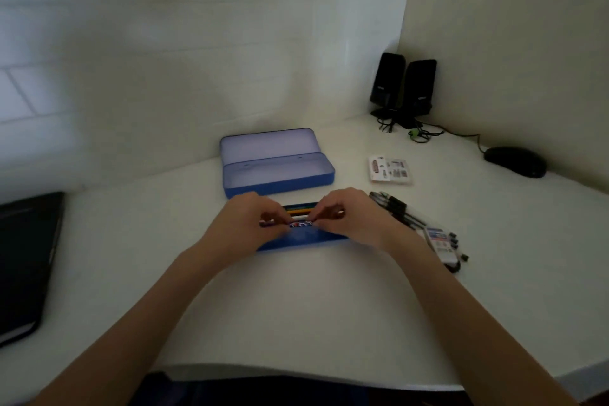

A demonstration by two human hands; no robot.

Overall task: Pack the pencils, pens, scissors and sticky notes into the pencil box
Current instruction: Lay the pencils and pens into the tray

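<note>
The blue pencil box [280, 180] stands open and empty on the white desk, its lid tipped back. In front of it lies a blue pack of coloured pencils [306, 236], with several pencil ends [301, 209] showing at its top. My left hand [250, 219] and my right hand [349, 217] both pinch the pack's upper edge near its middle. To the right lies a packet of black pens [415, 224]. Behind it is a small carded packet [390, 169]; what it holds is too blurred to tell. No scissors are visible.
Two black speakers [403, 89] with cables stand in the far right corner, and a black mouse [514, 161] lies near the right wall. A dark laptop or folder [26, 257] sits at the desk's left edge. The desk's curved front edge [296, 372] runs below my forearms.
</note>
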